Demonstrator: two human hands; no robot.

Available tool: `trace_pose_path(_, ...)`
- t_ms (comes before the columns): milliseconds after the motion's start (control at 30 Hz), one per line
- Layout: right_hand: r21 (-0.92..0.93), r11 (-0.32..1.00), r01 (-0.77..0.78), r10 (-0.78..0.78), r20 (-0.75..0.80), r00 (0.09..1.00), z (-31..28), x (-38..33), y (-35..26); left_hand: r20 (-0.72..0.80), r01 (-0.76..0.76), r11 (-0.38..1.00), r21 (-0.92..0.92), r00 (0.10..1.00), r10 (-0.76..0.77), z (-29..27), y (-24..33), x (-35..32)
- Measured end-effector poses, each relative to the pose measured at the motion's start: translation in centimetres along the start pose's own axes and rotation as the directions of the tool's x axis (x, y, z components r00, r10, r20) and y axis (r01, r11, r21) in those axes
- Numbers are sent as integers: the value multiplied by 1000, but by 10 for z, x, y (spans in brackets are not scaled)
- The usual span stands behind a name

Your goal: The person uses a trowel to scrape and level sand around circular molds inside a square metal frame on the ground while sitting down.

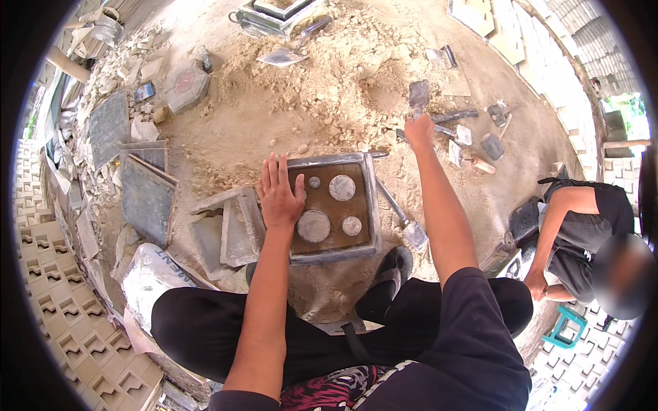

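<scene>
A square grey mould [334,257] lies on the sandy ground in front of my feet. Round grey discs of differing sizes, such as a large disc [314,226], sit on its brown inner face. My left hand [279,195] rests with fingers spread over the mould's left rim, holding nothing. Off beyond the mould's upper right corner, my right hand [419,130] is wrapped round a small flat-bladed trowel [419,94]. Its squarish blade points away from me over the sand; the handle is mostly hidden in my fist.
Loose sand [322,82] spreads ahead. A pointed trowel [282,57] lies on it. Small tools, including a hammer [497,115], lie right; a flat-bladed tool [414,235] is beside the mould. Grey slabs [147,195] and a cement bag [152,270] stand left. Another person [572,240] crouches right.
</scene>
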State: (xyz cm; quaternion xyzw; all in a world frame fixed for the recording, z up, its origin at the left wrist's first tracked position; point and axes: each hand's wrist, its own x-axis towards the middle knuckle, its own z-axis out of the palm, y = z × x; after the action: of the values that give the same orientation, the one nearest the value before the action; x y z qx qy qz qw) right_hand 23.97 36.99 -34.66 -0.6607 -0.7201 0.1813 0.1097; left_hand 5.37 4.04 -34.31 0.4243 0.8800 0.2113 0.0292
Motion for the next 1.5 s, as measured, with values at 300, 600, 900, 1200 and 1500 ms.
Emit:
trace_pose_path(300, 124, 985, 119, -143, 204, 968, 11, -28, -20, 21, 29, 1000, 1, 999, -29, 0, -1, -1)
trace_pose_path(600, 422, 905, -55, -143, 425, 894, 28, -19, -4, 0, 14, 1000, -16, 1000, -14, 1, 1, 0)
trace_pose_path(900, 718, 653, -242, -132, 422, 897, 29, -46, -10, -7, 18, 1000, -22, 1000, -19, 0, 0, -2)
trace_pose_path(1200, 818, 507, -271, -214, 424, 880, -33, -128, -16, 4, 72, 997, -17, 997, -72, -1, -2, -4)
trace_pose_path(1500, 731, 652, -201, -181, 408, 895, -70, -260, 33, -113, -10, 997, -72, 994, 2, 13, 23, 9)
